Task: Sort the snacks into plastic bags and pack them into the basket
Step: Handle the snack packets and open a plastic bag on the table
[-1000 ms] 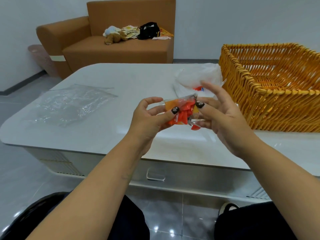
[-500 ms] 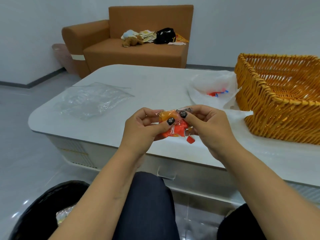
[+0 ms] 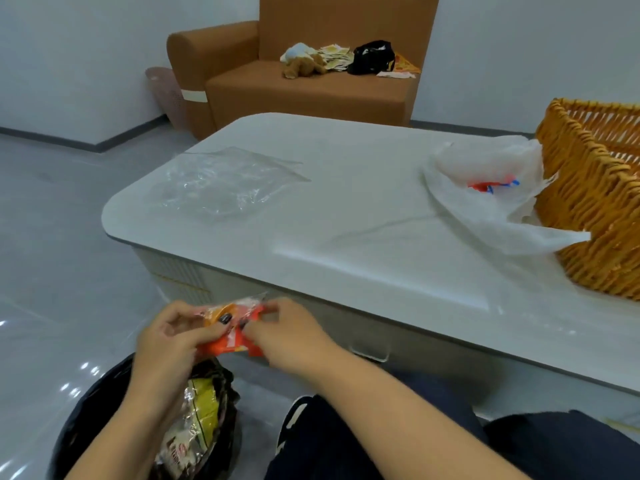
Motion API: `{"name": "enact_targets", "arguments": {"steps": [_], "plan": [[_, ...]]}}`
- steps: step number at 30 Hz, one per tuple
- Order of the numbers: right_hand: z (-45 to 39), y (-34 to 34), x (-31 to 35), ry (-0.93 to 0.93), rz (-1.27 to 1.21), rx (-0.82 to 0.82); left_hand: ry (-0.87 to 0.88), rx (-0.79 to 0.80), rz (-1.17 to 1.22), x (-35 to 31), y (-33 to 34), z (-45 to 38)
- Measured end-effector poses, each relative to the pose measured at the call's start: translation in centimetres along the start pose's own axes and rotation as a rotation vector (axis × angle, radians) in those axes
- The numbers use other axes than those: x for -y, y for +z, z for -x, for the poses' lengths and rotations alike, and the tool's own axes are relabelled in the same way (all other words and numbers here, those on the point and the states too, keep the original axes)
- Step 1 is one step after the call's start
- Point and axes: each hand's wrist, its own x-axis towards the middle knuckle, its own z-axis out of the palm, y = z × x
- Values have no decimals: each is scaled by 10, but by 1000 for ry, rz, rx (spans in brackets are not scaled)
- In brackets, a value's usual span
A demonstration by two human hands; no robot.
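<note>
Nearest you, a black bag on the floor holds crumpled wrappers. Above it, both your hands pinch one orange snack packet: your left hand has its fingers curled round the packet's left end, and your right hand grips the right end, held in front of the table's near edge. On the table, a clear plastic bag lies flat at the left. Farther right, a white plastic bag with something red and blue inside touches the wicker basket. Beyond stands a brown sofa.
</note>
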Motion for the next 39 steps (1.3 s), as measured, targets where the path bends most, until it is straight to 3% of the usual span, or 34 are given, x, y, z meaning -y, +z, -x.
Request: {"name": "enact_targets", "arguments": {"steps": [3,7,12,21,26,32,39], "plan": [[-10,28,-8,-21,267,119,-106,-149,-66,31,-32,-17],[-28,33,-22,-37,418,95,-321,-314,-133,90,-74,-47],[-52,40,-50,40,585,156,-512,-393,-296,157,-97,-68],[-66,80,-49,-123,703,328,-753,-461,-522,224,-102,-81],[-68,84,-48,-160,751,367,-788,-475,-547,250,-101,-96],[-68,83,-51,-198,743,325,-751,-629,-550,223,-88,-93],[-68,76,-52,-189,721,295,-560,-513,-556,210,-86,-78]]}}
